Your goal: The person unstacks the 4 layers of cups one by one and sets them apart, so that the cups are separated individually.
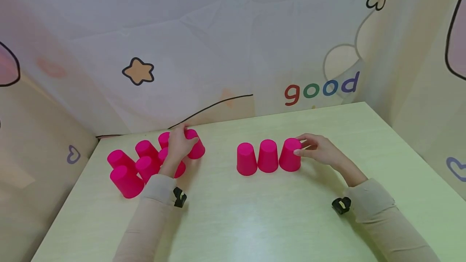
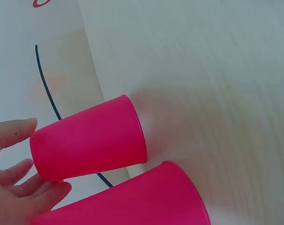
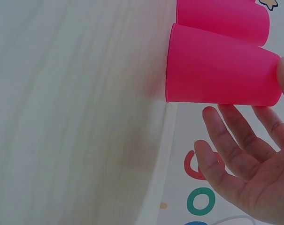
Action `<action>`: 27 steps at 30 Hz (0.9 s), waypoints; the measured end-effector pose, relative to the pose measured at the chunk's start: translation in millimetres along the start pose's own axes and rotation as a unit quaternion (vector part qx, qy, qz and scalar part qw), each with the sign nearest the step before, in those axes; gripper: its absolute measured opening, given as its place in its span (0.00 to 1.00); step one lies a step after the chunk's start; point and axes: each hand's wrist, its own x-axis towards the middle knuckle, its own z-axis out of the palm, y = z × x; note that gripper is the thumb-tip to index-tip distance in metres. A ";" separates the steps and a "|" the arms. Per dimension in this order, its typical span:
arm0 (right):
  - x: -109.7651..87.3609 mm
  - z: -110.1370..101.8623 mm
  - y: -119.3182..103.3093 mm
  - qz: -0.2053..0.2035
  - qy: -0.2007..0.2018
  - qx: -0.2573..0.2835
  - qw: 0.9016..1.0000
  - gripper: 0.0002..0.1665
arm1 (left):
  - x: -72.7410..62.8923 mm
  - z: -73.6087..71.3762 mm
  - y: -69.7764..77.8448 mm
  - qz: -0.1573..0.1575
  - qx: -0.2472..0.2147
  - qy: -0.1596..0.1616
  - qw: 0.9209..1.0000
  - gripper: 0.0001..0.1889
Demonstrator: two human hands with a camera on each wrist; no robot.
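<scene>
Upside-down pink plastic cups stand on the table in two groups. My left hand (image 1: 179, 145) is at the back right of the left group, thumb and fingers on either side of the upper end of one pink cup (image 2: 90, 140). A second cup (image 2: 132, 201) stands close beside that one in the left wrist view. At the right, my right hand (image 1: 320, 148) pinches the end cup (image 1: 290, 155) of a row of three near its top, thumb in front and fingers behind. Its lower fingers (image 3: 214, 164) are spread away from the cup. The middle cup (image 1: 268, 157) and left cup (image 1: 246, 159) complete this row.
Several more pink cups (image 1: 127, 182) stand close together at the table's left, partly behind my left forearm. The pale table (image 1: 233, 221) meets a printed cloth backdrop (image 1: 218, 51) along its back edge. A black wrist device (image 1: 341, 205) sits by each cuff.
</scene>
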 end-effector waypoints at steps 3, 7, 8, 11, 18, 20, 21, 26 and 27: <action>0.6 -0.1 1.0 0.000 -0.003 0.000 1.000 0.26 | -6.1 -1.2 1.3 0.024 -0.010 0.017 1.000 0.32; 0.9 -0.7 2.0 -0.006 -0.004 -0.002 1.000 0.26 | -18.0 -2.7 6.0 0.048 -0.042 0.050 0.997 0.31; 0.8 -0.9 1.9 -0.006 -0.004 -0.001 1.000 0.26 | -21.1 -3.0 7.8 0.054 -0.050 0.057 0.996 0.30; 0.3 -1.4 1.5 -0.007 -0.003 0.000 1.000 0.26 | -28.9 -1.9 13.6 0.070 -0.070 0.064 0.993 0.29; 0.2 -1.1 1.4 -0.007 -0.002 0.000 1.000 0.26 | -42.5 10.1 23.9 0.097 -0.129 0.012 0.987 0.27; 0.7 -1.0 1.6 -0.007 -0.002 0.000 1.000 0.26 | -45.6 16.5 25.2 0.092 -0.154 -0.008 0.984 0.28; 0.9 -0.9 1.8 -0.007 -0.002 0.001 1.000 0.26 | -47.0 20.0 26.0 0.088 -0.171 -0.019 0.981 0.28; 1.9 -0.3 2.1 0.002 -0.005 0.004 1.000 0.26 | -51.7 39.2 30.1 0.062 -0.255 -0.068 0.962 0.27; 1.8 0.0 2.0 0.003 -0.005 0.003 1.000 0.26 | -52.2 42.8 31.0 0.058 -0.265 -0.078 0.959 0.27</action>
